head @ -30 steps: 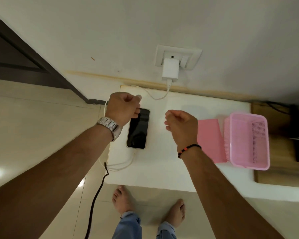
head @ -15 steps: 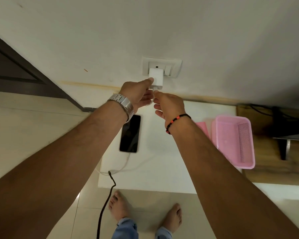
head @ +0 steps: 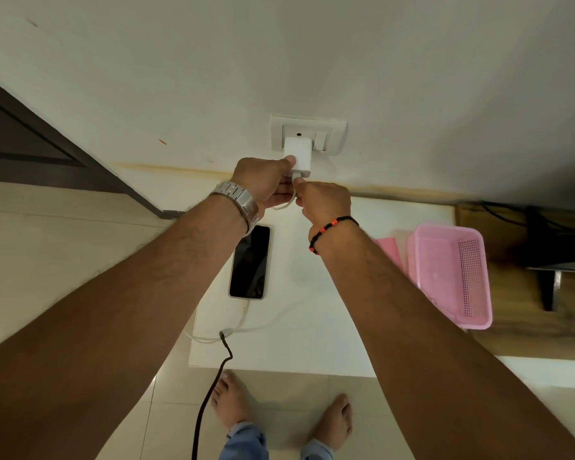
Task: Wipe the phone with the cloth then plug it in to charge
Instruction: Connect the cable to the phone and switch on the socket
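Dim, warm indoor light; soft shadows on the wall point(head: 412, 78); wide-angle bending at edges; slight overall softness.

Your phone point(head: 249, 262) lies flat and face up on the white table, its screen dark, with a white cable point(head: 243, 322) plugged into its near end. Your pink cloth point(head: 389, 249) lies flat to its right, well apart.
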